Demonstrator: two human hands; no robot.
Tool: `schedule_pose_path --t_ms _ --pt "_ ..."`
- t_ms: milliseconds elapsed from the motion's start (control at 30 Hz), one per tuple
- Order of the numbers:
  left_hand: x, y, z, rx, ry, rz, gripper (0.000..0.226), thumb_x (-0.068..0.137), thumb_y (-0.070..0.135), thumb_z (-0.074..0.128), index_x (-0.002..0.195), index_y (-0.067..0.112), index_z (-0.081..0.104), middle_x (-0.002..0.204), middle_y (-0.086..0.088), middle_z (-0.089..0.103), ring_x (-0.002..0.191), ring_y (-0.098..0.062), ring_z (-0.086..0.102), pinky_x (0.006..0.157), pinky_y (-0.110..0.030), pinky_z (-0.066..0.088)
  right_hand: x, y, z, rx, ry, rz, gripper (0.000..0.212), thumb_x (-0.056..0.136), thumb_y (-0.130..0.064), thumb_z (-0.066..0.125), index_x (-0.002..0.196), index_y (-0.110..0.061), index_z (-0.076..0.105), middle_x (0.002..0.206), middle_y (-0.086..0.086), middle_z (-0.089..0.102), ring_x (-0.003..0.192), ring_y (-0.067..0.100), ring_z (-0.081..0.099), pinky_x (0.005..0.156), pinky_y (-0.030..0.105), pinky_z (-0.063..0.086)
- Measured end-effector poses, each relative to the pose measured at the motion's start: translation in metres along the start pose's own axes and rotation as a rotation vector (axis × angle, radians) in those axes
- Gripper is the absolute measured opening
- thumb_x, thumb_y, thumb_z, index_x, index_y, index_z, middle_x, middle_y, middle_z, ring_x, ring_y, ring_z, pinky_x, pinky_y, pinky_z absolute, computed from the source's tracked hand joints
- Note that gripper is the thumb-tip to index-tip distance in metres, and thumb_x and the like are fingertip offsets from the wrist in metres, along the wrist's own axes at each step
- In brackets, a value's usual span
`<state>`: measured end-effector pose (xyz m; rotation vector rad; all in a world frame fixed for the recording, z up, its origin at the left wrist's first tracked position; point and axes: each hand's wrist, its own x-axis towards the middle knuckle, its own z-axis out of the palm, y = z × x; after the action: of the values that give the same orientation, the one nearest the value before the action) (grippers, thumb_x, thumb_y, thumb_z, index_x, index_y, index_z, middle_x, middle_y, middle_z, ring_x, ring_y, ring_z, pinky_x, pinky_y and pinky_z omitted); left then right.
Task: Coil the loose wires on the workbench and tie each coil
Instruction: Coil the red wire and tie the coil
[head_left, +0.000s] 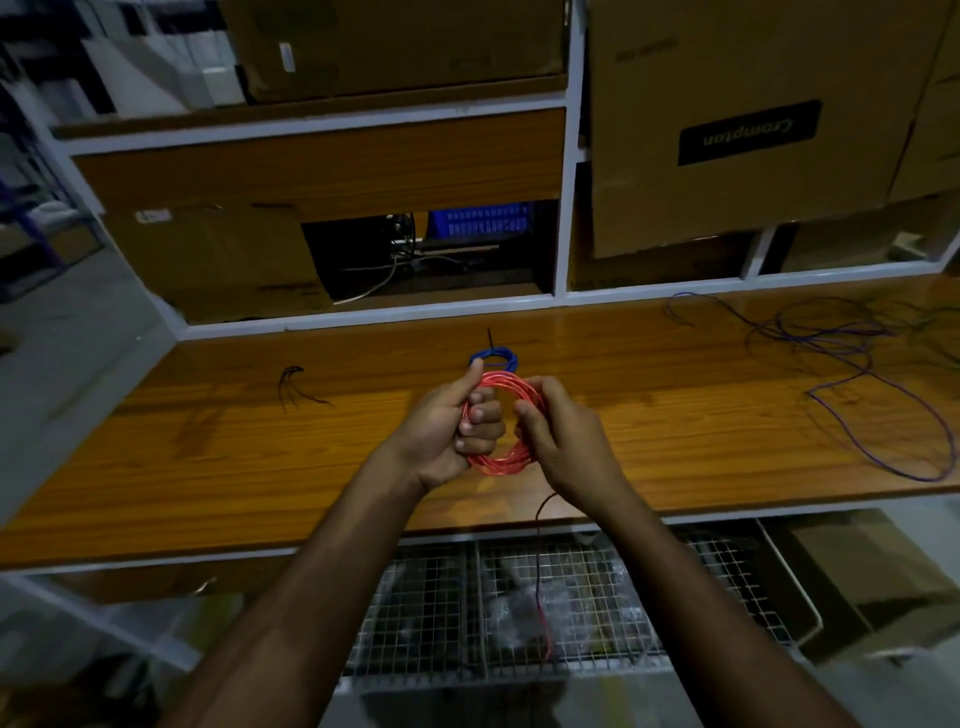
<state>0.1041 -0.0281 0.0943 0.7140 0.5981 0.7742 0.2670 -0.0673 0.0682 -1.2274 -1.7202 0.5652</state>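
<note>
Both forearms enter from 6 o'clock and meet above the wooden workbench (208, 467). Left hand (447, 431) is clamped around the 9 o'clock side of the red wire coil (501, 457), fingers curled through the loop, thumb up. Right hand (563, 447) pinches the coil's 3 o'clock side. A loose red tail (540, 597) hangs from the coil past the bench edge, over a wire-mesh basket (441, 613). At 12 o'clock, just behind the hands, lies a tied blue coil (496, 357). Loose purple wires (841, 364) sprawl at 2 o'clock. Black ties (296, 387) lie at 10 o'clock.
</note>
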Motion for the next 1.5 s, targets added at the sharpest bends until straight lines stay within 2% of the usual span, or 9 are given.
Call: schedule_pose_path --t_ms 167,267,400,567,733,833,967,1233,1500 --pt "-0.011 -0.009 -0.005 0.075 -0.001 -0.060 0.054 0.098 0.058 0.030 0.063 0.019 0.040 0.049 0.004 0.034 0.043 -0.009 0.032 0.044 -0.022 0.034 0.002 0.000 0.006 0.091 0.009 0.025 0.032 0.107 -0.031 0.040 0.078 -0.032 0.053 0.065 -0.003 0.060 0.056 0.008 0.055 0.055 0.036 0.044" --pt "-0.021 -0.022 -0.009 0.110 -0.006 -0.047 0.053 0.099 0.060 0.028 0.066 0.020 0.038 0.049 0.006 0.031 0.045 -0.010 0.030 0.055 -0.026 0.041 -0.008 -0.003 0.015 0.328 -0.047 0.182 0.035 0.107 -0.030 0.039 0.078 -0.019 0.055 0.060 -0.004 0.051 0.055 0.011 0.050 0.054 0.031 0.041" --pt "-0.029 -0.038 -0.021 0.009 -0.020 -0.058 0.054 0.098 0.060 0.027 0.066 0.020 0.040 0.045 0.008 0.029 0.042 -0.008 0.027 0.047 -0.022 0.035 -0.016 -0.012 0.023 0.574 -0.124 0.471 0.038 0.106 -0.033 0.040 0.080 -0.010 0.056 0.055 -0.002 0.051 0.053 0.010 0.050 0.052 0.023 0.039" --pt "-0.033 -0.049 -0.033 -0.123 -0.048 -0.041 0.038 0.097 0.039 0.036 0.070 0.016 0.049 0.052 0.005 0.037 0.046 -0.009 0.036 0.050 -0.023 0.036 -0.025 -0.017 0.029 0.943 -0.255 0.697 0.038 0.105 -0.032 0.042 0.102 -0.003 0.066 0.090 0.019 0.071 0.081 0.028 0.069 0.073 0.038 0.058" --pt "-0.044 -0.052 -0.050 -0.117 -0.077 -0.022 0.012 0.092 0.024 0.046 0.089 0.012 0.050 0.066 0.002 0.046 0.063 -0.014 0.049 0.071 -0.029 0.043 -0.026 -0.015 0.028 1.059 -0.196 0.677 0.027 0.106 -0.023 0.040 0.093 -0.005 0.054 0.053 -0.001 0.038 0.049 0.013 0.043 0.046 0.024 0.046" --pt "-0.045 -0.054 -0.046 -0.266 -0.023 -0.004 0.018 0.090 0.025 0.037 0.081 0.011 0.045 0.061 0.001 0.039 0.056 -0.017 0.044 0.062 -0.029 0.047 -0.023 -0.013 0.030 1.033 -0.189 0.615 0.029 0.106 -0.024 0.040 0.094 -0.004 0.056 0.052 -0.004 0.031 0.038 0.005 0.031 0.038 0.019 0.034" --pt "-0.039 -0.053 -0.038 -0.297 0.011 0.000 0.044 0.090 0.048 0.039 0.064 0.013 0.044 0.051 0.003 0.029 0.044 -0.014 0.030 0.045 -0.026 0.031 -0.024 -0.009 0.035 0.933 -0.200 0.603 0.033 0.104 -0.033 0.044 0.091 -0.006 0.058 0.049 -0.005 0.032 0.037 0.005 0.029 0.039 0.019 0.029" --pt "-0.028 -0.069 -0.031 -0.209 -0.043 0.026 0.047 0.098 0.043 0.036 0.058 0.019 0.041 0.042 0.006 0.028 0.038 -0.008 0.026 0.042 -0.023 0.023 -0.003 -0.008 0.020 1.109 -0.286 0.876 0.040 0.099 -0.035 0.052 0.067 -0.012 0.050 0.035 -0.008 0.030 0.027 0.003 0.026 0.032 0.017 0.027" --pt "-0.028 -0.066 -0.024 -0.290 -0.165 0.058 0.042 0.100 0.041 0.036 0.067 0.017 0.046 0.045 0.008 0.033 0.043 -0.011 0.016 0.045 -0.024 0.028 -0.004 0.006 0.006 1.567 -0.484 0.781 0.054 0.053 -0.006 0.096 0.087 -0.012 0.055 0.050 -0.003 0.042 0.031 0.004 0.033 0.028 0.015 0.027"
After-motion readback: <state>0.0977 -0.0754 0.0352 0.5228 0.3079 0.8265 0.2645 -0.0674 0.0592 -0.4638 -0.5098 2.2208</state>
